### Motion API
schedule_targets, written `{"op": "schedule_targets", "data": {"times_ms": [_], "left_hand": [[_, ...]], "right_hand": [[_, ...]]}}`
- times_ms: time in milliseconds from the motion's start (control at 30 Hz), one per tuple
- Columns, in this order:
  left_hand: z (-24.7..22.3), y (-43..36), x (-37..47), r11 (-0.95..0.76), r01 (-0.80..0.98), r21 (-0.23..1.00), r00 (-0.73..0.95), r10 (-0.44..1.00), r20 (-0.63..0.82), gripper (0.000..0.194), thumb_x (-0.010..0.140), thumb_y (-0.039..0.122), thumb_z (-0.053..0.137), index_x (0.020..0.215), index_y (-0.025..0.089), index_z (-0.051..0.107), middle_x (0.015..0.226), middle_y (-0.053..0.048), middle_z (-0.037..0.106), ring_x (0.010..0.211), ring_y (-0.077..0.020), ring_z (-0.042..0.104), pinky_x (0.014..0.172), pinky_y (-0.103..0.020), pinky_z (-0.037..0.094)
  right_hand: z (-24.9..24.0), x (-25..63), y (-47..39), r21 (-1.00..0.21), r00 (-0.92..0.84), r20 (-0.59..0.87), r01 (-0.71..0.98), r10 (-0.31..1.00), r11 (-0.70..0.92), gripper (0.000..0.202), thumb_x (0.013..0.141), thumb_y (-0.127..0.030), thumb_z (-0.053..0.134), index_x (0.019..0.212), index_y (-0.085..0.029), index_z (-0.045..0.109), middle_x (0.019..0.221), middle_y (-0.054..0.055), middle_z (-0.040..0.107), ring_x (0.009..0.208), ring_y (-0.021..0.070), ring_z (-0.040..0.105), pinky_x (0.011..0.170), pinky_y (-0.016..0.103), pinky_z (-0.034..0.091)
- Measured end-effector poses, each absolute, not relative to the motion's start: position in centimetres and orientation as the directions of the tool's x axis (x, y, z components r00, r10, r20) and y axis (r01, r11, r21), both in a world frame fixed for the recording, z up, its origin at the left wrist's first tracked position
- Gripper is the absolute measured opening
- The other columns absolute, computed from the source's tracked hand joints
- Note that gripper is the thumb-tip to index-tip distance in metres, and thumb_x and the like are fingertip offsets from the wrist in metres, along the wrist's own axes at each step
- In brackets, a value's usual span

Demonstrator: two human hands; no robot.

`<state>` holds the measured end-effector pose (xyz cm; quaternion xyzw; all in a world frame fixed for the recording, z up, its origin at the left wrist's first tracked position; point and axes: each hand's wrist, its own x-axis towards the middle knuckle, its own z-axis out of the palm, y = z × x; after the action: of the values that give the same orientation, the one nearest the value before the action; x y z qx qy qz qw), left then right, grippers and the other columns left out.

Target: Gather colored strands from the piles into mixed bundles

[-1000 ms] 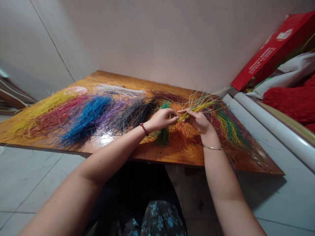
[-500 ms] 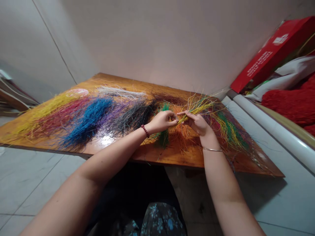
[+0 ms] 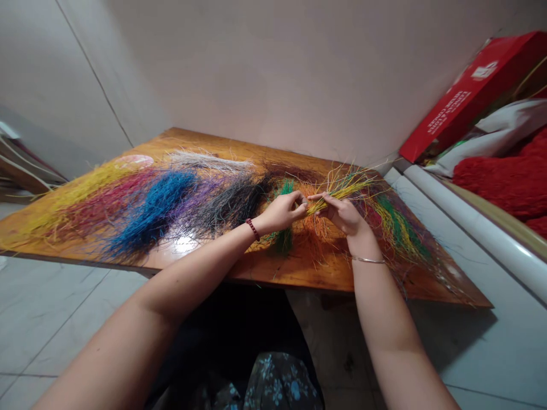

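Pinching a mostly yellow bunch of thin strands (image 3: 351,185), the right hand (image 3: 342,213) holds it up over the wooden table (image 3: 252,273), nearer the back edge than the front. Loose ends fan toward the back right corner. The left hand (image 3: 285,210) presses thumb and fingertips together at the bunch's other end; I can't tell if a strand is caught there. I think a snug pinch and small, slow finger moves help stop tangles with the orange strands (image 3: 315,230) below.

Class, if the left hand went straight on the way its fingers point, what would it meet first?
The left hand would probably meet the yellow strands in the right hand; it may already touch their ends, depth being unclear.
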<state>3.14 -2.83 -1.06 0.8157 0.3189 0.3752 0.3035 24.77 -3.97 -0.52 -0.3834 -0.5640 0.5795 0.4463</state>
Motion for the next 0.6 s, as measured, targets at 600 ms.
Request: {"op": "schedule_targets", "data": {"times_ms": [600], "left_hand": [[-0.9,-2.17,2.56,-0.661,0.303,0.687,0.489,0.726,0.483,0.033,0.094,0.041,0.049,0.095,0.016,0.07,0.087,-0.004,0.071,0.072,-0.0141,0.058,0.068,-0.024,0.041]], "right_hand": [[-0.65,25.15,-3.55,-0.985,-0.222,0.064,-0.172,0.973,0.025,0.024,0.087,-0.039,0.064,0.096,-0.021,0.078,0.104,0.005,0.073,0.076,0.0108,0.067,0.067,0.02,0.055]]}}
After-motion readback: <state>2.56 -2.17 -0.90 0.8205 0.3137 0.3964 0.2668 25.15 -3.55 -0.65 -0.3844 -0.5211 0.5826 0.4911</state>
